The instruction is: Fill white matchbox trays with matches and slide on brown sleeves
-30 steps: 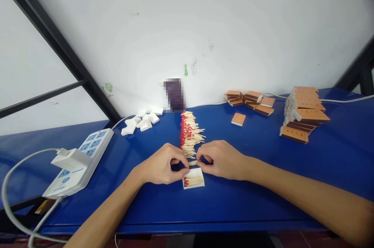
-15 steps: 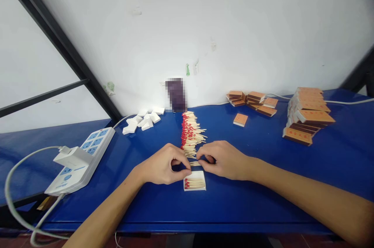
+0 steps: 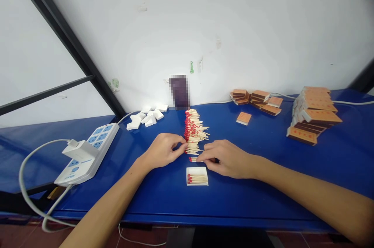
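Observation:
My left hand pinches with thumb and forefinger at the red heads on the near left edge of a long pile of matches. How many sticks it grips is hidden. My right hand has its fingers closed on the stick ends of a few loose matches, whose red heads point left. Just below them lies a white matchbox tray, with several matches along its near side, heads also to the left.
Several white trays lie at the back left, beyond a power strip with a white adapter and cables. Orange matchboxes are heaped at the back right, one box apart, and a larger stack stands far right.
My left hand has moved up and away from the tray to the match pile's edge. My right hand stays near the loose matches, whose red heads now show. The view has shifted slightly.

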A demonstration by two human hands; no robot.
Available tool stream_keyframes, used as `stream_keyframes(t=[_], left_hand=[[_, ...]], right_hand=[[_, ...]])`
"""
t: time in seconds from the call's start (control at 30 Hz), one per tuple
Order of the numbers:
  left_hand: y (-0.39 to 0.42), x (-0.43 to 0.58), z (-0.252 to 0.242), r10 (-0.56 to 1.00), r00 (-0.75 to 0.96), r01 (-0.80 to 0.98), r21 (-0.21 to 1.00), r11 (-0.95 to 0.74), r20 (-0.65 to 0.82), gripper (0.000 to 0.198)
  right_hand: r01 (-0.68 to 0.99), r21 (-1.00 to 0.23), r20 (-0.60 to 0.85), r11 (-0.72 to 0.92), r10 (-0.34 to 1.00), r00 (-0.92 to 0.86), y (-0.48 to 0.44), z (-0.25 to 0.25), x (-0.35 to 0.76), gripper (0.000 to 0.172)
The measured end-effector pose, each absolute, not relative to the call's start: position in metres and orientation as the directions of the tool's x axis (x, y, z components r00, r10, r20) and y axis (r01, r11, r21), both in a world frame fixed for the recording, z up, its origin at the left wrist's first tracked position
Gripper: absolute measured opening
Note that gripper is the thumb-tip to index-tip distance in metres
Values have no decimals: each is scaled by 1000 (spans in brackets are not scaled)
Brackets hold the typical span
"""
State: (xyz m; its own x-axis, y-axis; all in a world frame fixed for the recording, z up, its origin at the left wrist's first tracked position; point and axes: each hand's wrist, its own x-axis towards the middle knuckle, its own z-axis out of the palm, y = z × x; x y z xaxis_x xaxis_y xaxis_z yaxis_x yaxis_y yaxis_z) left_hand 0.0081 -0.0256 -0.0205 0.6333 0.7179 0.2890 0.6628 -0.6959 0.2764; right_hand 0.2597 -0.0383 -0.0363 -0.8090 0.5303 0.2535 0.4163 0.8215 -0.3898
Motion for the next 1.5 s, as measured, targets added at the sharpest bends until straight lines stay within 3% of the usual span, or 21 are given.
stream_keyframes(t=[0.6,1.03,1.5], left_hand=[[-28,6,-16,724,645,666,284,-689,243,11],[-27,7,-18,715,680,659,292,-693,164,8],[-28,7,-20,701,691,644,289,-709,179,9]], right_hand=[[433,-446,311,783,590,-745,-39,-37,257,16],[459,-435,249,775,593,-766,-40,-31,256,23],[471,-444,235,763,606,-760,-40,-32,255,25]])
